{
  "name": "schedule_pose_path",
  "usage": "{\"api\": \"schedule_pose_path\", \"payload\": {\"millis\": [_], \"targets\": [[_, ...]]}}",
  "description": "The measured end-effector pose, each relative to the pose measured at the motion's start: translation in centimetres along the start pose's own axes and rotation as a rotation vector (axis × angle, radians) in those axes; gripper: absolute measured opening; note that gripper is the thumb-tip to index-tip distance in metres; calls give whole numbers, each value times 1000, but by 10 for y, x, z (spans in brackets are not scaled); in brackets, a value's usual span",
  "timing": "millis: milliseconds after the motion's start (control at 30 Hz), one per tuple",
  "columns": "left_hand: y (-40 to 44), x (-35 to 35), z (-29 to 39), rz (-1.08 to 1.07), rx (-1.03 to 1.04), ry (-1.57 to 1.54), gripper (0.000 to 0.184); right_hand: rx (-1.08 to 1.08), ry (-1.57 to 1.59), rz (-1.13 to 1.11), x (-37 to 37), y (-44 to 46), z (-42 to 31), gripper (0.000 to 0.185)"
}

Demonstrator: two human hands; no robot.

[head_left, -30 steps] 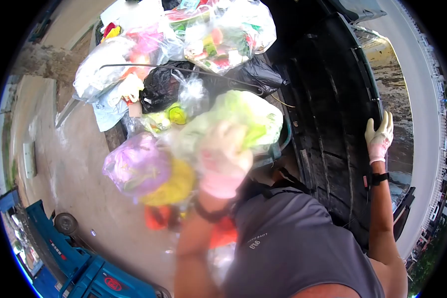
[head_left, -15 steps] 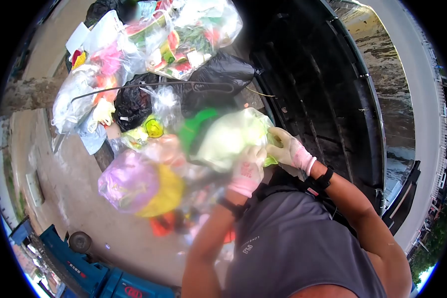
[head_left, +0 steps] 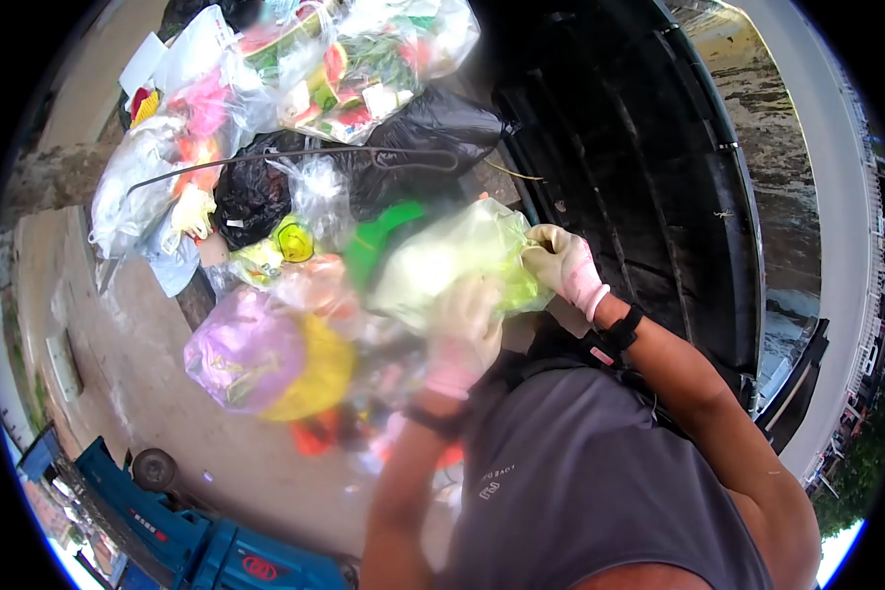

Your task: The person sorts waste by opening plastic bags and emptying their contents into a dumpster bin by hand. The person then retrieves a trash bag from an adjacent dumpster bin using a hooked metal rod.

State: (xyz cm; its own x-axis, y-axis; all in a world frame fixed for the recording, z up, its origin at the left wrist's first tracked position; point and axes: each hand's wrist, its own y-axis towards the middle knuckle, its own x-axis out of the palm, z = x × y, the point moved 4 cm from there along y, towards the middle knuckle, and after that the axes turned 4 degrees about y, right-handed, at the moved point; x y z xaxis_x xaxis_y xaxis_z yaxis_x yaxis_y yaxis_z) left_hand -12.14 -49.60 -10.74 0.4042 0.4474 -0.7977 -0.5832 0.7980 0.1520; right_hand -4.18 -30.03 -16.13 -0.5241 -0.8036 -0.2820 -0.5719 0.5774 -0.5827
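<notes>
A pale yellow-green plastic bag (head_left: pixel 452 256), full-looking, lies in front of me. My right hand (head_left: pixel 567 267), in a white and pink glove, is closed on the bag's right edge. My left hand (head_left: pixel 465 329), gloved alike, lies over the bag's near side; motion blur smears its fingers, so its grip is unclear. A bright green piece (head_left: pixel 376 248) shows at the bag's far left side. Left of my left hand are a purple bag (head_left: pixel 246 349) and a yellow bag (head_left: pixel 315 379).
Clear bags of watermelon rinds and other waste (head_left: pixel 364 79) are heaped beyond, with black bags (head_left: pixel 413 147) below them. A thin metal rod (head_left: pixel 295 155) with a looped end lies across the heap. A dark ribbed panel (head_left: pixel 619 177) rises on the right. A blue vehicle (head_left: pixel 206 546) stands lower left.
My left hand has slid left across the bag and blurred. My right hand has moved slightly up and left, still on the bag's edge. The bag has spread out and shifted.
</notes>
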Motion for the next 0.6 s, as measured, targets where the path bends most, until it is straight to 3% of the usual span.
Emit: {"api": "schedule_pose_path", "payload": {"millis": [67, 233, 300, 433, 600], "targets": [[-1, -12, -7, 24, -12, 28, 51, -91, 136, 22, 0, 13, -6, 17], [-2, -28, -23, -12, -159, 243, 54, -88, 193, 7, 3, 21, -39, 21], [-1, -31, -33, 24, -159, 263, 51, -75, 221, -25, 7, 29, -40, 28], [0, -39, -45, 58, -174, 328, 44, -108, 307, 106, 7, 28, -57, 22], [-11, -54, -52, -8, -181, 398, 35, -144, 334, 63, 0, 25, -65, 22]]}}
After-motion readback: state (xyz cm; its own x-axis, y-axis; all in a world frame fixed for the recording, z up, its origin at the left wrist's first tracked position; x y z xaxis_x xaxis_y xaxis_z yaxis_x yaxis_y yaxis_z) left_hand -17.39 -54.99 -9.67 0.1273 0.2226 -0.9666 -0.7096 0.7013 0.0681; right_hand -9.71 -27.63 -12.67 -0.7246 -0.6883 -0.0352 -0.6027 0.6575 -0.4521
